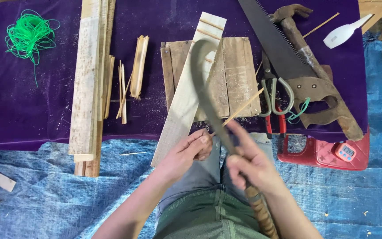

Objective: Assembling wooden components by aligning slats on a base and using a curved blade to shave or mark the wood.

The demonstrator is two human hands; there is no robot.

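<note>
A curved knife [208, 84] is gripped by its wrapped handle in the right hand [248, 166], low in the middle of the frame. A thin bamboo stick [239, 109] is pinched in the left hand [191, 150], so the blade can be laid against it. A small wooden board [237, 75] is kept just above as a rest.

A single head-worn camera looks almost straight down from above the person's lap, close enough that both forearms enter from the bottom edge and the hands [226, 155] sit just below centre. The purple cloth [14, 102] fills the upper half, facing away from the person; the blue tarp [45, 194] spans the lower half.
</note>
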